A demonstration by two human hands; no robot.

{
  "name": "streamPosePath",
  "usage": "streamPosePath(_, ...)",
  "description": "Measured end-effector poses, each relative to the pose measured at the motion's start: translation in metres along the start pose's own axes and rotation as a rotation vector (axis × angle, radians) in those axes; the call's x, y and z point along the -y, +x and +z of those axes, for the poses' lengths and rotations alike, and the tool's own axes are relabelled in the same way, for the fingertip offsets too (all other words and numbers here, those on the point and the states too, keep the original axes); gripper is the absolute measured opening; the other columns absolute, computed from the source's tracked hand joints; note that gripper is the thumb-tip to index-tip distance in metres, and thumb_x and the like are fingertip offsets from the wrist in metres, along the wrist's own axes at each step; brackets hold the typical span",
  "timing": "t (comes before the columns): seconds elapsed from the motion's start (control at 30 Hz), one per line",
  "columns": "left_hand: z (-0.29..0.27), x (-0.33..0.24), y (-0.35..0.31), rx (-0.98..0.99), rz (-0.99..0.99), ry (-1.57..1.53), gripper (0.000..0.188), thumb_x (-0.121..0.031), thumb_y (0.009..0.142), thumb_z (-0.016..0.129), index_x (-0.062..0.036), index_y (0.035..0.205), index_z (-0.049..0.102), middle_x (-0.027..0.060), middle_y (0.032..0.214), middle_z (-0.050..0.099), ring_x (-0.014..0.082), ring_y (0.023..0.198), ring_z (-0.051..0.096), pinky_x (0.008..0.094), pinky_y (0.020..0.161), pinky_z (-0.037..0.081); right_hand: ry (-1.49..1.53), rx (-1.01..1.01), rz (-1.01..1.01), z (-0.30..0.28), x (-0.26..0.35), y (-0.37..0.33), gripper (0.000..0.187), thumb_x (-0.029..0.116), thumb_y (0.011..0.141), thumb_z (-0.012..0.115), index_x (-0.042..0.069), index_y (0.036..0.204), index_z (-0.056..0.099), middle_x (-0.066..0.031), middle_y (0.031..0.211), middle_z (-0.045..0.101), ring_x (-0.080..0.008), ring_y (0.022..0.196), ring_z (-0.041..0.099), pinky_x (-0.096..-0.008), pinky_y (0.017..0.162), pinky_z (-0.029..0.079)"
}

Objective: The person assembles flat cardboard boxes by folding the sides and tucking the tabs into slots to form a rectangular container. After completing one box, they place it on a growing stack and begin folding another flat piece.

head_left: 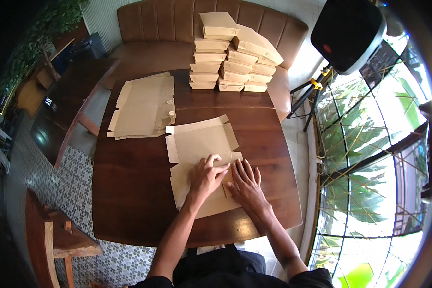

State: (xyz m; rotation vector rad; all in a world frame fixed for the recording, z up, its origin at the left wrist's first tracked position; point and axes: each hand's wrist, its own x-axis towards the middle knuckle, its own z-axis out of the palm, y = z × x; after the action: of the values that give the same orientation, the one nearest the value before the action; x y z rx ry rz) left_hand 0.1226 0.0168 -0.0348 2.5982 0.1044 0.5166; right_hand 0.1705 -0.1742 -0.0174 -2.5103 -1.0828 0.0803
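Note:
A brown cardboard box blank [201,137] lies unfolded on the table in front of me, its far part spread flat with small side flaps angled up. My left hand [208,176] rests over its middle, fingers bent, thumb and forefinger closed at a fold near the right side. Beside it, my right hand [247,185] lies along the right edge with fingers stretched out, pressing on a side flap [227,185] that is partly folded. The palms and fingers hide part of the creases underneath.
A pile of flat cardboard blanks [144,105] lies at the far left of the wooden table [129,192]. Folded boxes [235,55] stand in tall stacks at the back. Behind is a brown bench [149,55]; a black device on a tripod [348,36] stands at right.

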Motion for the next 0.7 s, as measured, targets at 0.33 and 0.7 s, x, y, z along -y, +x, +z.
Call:
streamPosePath(0.33,0.004,-0.006,-0.007,-0.07,-0.008,0.086,0.022,-0.03,0.095,0.076,-0.0301,0.116,0.083,-0.003,0.126,0.069,0.0219,0.101,0.068,0.042,0.083,0.061,-0.184,0.225,-0.077,-0.027,0.012,-0.044,0.087,0.059,0.103,0.059,0.0,0.163,0.038,-0.0178,0.179,0.019,-0.0347,0.167,0.008,-0.0692,0.129,0.0)
streamPosePath(0.7,0.001,0.004,-0.006,-0.126,0.017,0.075,0.027,-0.027,0.09,0.08,-0.0257,0.117,0.083,-0.006,0.13,0.069,0.0206,0.108,0.068,0.0395,0.087,0.061,-0.123,0.116,0.043,0.009,0.019,0.012,0.088,0.054,0.105,0.057,-0.003,0.166,0.03,-0.0226,0.177,0.021,-0.0362,0.167,0.008,-0.0652,0.13,-0.004)
